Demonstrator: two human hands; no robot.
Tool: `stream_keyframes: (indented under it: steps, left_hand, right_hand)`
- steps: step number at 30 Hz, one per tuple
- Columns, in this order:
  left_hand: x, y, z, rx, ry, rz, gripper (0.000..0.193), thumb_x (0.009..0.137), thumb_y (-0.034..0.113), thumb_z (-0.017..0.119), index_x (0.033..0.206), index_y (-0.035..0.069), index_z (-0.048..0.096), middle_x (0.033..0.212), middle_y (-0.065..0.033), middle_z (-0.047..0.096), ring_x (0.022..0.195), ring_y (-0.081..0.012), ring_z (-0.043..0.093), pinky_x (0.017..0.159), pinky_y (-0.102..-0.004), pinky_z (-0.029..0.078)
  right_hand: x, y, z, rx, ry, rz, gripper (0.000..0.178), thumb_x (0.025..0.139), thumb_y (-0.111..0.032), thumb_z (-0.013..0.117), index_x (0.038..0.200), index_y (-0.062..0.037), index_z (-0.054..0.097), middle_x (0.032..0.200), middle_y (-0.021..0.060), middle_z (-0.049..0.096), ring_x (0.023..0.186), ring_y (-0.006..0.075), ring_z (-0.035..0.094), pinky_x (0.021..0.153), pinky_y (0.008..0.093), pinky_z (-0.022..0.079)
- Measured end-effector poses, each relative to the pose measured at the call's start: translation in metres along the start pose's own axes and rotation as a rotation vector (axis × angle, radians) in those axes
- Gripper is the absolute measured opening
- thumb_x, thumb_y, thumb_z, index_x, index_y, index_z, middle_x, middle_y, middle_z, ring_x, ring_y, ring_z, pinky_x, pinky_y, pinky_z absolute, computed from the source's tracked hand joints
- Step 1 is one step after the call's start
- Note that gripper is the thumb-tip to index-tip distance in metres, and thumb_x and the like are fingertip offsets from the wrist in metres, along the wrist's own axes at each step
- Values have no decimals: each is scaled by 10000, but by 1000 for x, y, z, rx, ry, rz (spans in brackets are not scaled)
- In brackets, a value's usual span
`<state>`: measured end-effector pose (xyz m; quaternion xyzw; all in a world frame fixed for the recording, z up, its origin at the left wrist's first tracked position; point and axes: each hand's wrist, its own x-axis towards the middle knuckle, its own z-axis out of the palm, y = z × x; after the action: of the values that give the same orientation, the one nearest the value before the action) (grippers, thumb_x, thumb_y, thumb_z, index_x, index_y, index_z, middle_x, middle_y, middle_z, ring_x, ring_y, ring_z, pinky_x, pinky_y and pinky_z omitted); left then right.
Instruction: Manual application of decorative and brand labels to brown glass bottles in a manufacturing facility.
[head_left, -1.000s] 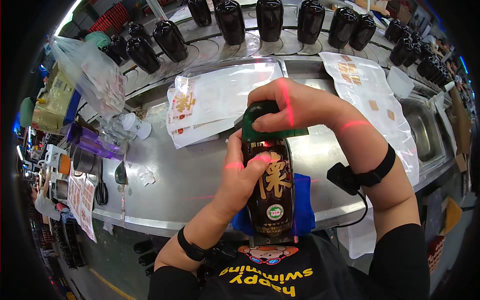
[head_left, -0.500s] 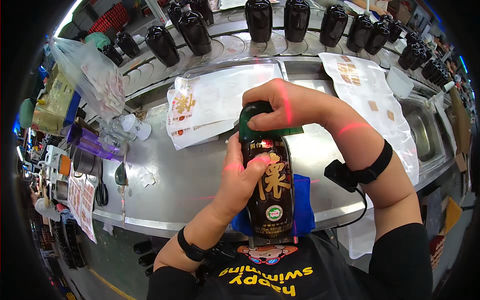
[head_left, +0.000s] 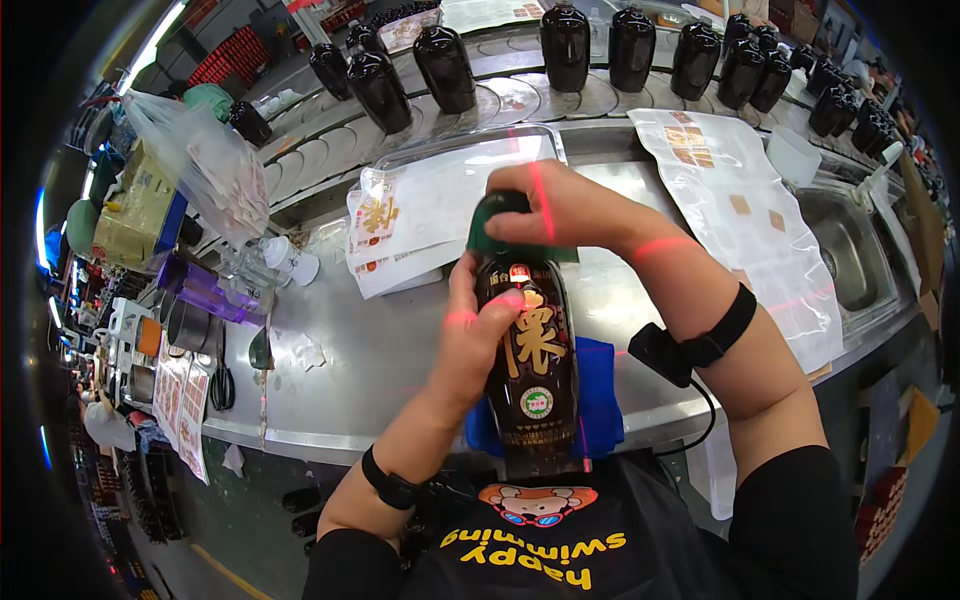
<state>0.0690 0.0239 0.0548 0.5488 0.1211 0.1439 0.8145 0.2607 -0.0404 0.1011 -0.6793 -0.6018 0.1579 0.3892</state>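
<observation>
A dark glossy bottle (head_left: pixel 537 385) with a gold character decal and a small round green-white emblem lies tilted at the table's front edge, its base toward me. My left hand (head_left: pixel 468 340) is closed around its left side, the thumb resting on the front near the decal's top. My right hand (head_left: pixel 565 205) pinches a green scraper (head_left: pixel 492 237), thumb on its face and fingers over the far side. The scraper's straight edge lies across the bottle's shoulder and hides the neck. A blue cloth (head_left: pixel 600 390) shows beneath and beside the bottle.
Decal sheets (head_left: pixel 450 180) lie in a tray (head_left: pixel 549 131) behind my hands; another sheet (head_left: pixel 715 190) is at right beside a sink (head_left: pixel 850 240). Dark bottles (head_left: pixel 566 50) stand on a curved conveyor (head_left: pixel 500 100) at the back. A white bottle (head_left: pixel 292 262) and purple container (head_left: pixel 205 290) are left.
My right hand and the scraper have shifted slightly left and up toward the bottle's neck. The bottle has shifted a little left and up with my left hand. Bottles on the conveyor have moved right.
</observation>
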Motion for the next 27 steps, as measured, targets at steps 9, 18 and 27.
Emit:
stream_keyframes:
  steps: [9,18,27]
  left_hand:
    - [-72,-18,-25,266,-44,168,929,874,247,612,1524,-39,13,1517,-225,287,1401,-297,342,1141,-400,290]
    - [-104,-35,-18,1396,-10,524,1007,838,457,690,1469,-121,160,1438,-274,419,1367,-428,369,1149,-603,66]
    - [-104,-50,-27,1232,16,438,1027,884,577,569,1485,-117,109,1471,-261,395,1385,-428,352,1122,-625,37]
  right_hand:
    - [-130,-84,31,-246,-75,-423,232,704,-162,740,919,-174,653,782,-5,500,758,177,566,705,366,417]
    - [-136,-63,51,-145,154,-494,220,705,-153,748,894,-132,639,778,44,519,762,239,569,704,383,416]
    - [-118,-30,61,-323,573,-431,252,658,-37,695,896,-100,642,823,80,571,771,281,574,667,406,450]
